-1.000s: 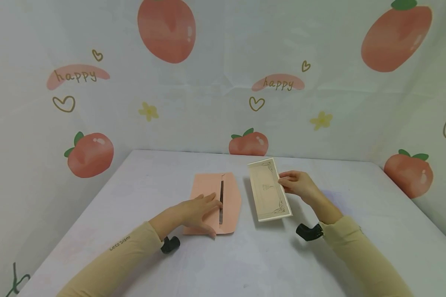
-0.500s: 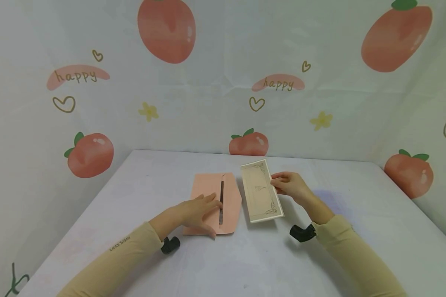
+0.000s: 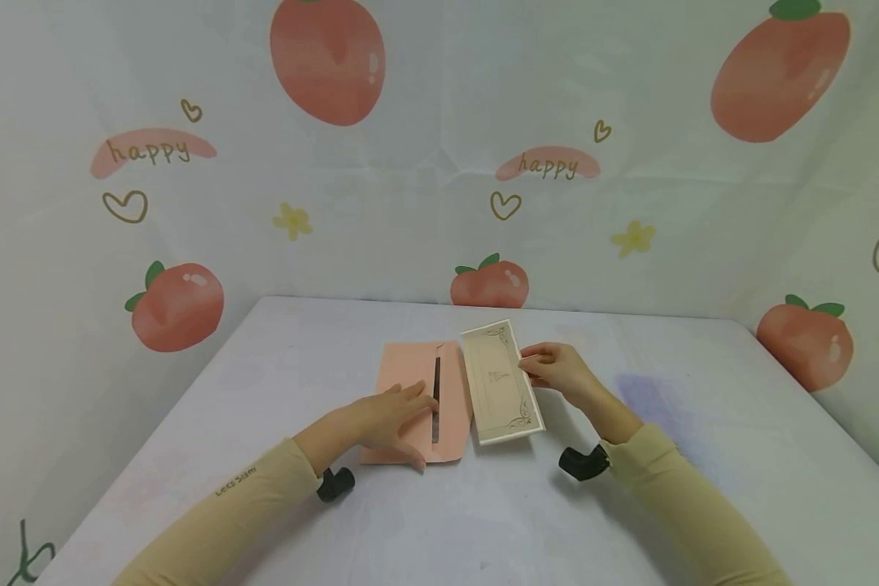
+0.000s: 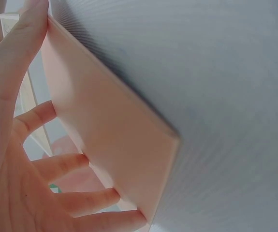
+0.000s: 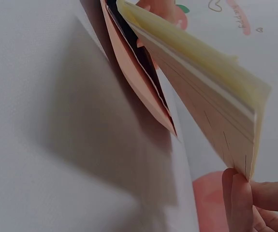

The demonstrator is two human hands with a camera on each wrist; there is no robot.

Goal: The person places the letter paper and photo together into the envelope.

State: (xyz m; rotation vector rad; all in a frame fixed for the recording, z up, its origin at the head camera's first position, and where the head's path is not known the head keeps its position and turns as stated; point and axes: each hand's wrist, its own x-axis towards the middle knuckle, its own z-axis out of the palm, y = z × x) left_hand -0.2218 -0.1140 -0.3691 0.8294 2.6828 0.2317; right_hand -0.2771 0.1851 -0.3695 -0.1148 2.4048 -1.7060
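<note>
A pink paper envelope lies on the table, its flap spread to the right and a dark slit along its mouth. My left hand rests on it with fingers spread. In the left wrist view, the fingertips touch the envelope while the thumb lies by one edge. My right hand pinches the right long edge of a cream card with ornate printed corners. The card is tilted, raised off the table, and overlaps the flap in the head view. In the right wrist view, the card shows layered edges beside the gaping envelope mouth.
A white table lies under both hands. Behind it hangs a white backdrop printed with peaches, hearts and "happy". A black camera mount sits below the right wrist, and another black mount below the left.
My right hand has carried the card leftward, from apart from the envelope to over the edge of its flap. The left hand and the envelope have stayed in place.
</note>
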